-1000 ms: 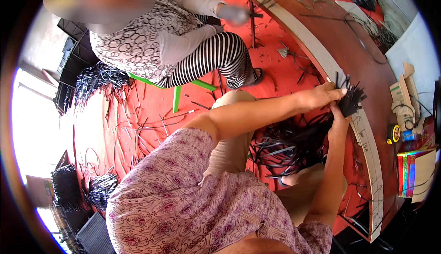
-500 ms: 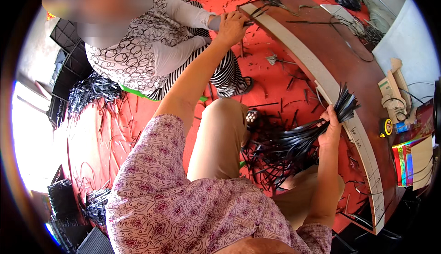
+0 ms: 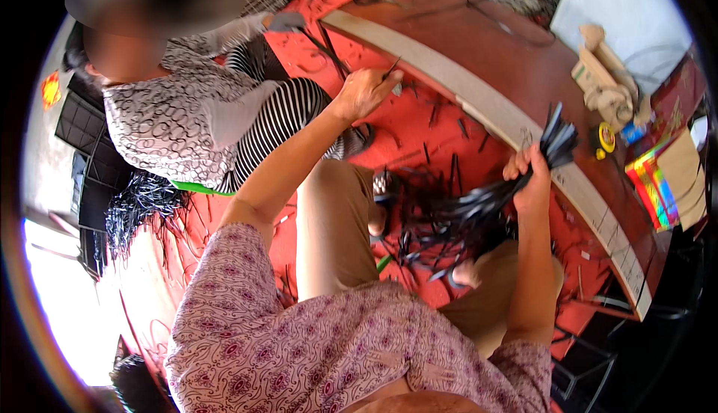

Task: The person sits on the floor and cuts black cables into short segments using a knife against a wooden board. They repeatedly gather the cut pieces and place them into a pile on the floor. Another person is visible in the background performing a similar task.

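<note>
1 bundle of black strips (image 3: 490, 199) is clamped in the fingers of your right hand (image 3: 530, 180), its fanned end reaching over the pale edge of the surface (image 3: 486, 54) and its long axis running left and down toward the red floor (image 3: 400, 141). Your left hand (image 3: 365, 94) is ahead and left of the bundle, well apart from it; I cannot tell whether your left fingers are clamped on the thin dark piece (image 3: 393, 68) beside them.

Brown table (image 3: 479, 62): yellow tape measure (image 3: 605, 137), cardboard (image 3: 603, 84) | Red floor (image 3: 393, 124): black strips (image 3: 441, 242), tangled, scattered
</note>
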Demonstrator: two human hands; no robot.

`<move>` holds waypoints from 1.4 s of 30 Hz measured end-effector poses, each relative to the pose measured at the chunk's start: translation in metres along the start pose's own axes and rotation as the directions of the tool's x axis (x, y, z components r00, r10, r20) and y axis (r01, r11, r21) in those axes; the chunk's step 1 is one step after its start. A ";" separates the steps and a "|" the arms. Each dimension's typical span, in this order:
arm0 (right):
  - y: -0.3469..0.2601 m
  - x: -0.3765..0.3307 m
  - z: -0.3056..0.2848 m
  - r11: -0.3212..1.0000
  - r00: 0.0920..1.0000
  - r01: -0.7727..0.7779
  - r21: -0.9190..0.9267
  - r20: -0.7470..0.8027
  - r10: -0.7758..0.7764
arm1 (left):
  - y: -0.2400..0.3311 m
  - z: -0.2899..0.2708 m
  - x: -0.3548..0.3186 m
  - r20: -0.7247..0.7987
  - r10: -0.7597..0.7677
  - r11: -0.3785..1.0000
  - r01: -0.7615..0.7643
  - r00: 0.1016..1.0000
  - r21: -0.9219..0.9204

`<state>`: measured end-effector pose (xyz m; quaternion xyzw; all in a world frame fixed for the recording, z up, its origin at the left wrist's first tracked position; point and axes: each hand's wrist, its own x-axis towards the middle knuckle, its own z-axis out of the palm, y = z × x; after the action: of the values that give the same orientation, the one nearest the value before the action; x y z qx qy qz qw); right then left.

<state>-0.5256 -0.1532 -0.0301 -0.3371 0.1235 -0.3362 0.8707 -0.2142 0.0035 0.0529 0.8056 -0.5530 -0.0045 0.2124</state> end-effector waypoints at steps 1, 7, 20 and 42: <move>-0.001 -0.002 -0.004 1.000 0.999 0.010 -0.021 -0.033 -0.011 | 0.026 0.008 -0.004 0.019 0.057 0.998 -0.057 0.998 -0.029; -0.009 -0.015 -0.022 0.996 0.963 0.086 -0.021 -0.255 -0.089 | 0.125 0.102 -0.045 0.201 0.222 0.975 -0.215 0.954 -0.060; -0.006 -0.035 -0.037 0.992 0.929 0.127 0.012 -0.352 -0.115 | 0.170 0.215 0.010 0.371 0.253 0.951 -0.300 0.893 0.072; 0.005 -0.046 -0.031 0.987 0.913 0.146 -0.072 -0.375 -0.162 | 0.177 0.212 -0.006 0.192 0.224 0.975 -0.221 0.956 -0.037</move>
<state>-0.5712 -0.1355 -0.0566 -0.2928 0.2696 -0.4599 0.7938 -0.4255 -0.1151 -0.0800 0.7324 -0.6582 -0.0637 0.1624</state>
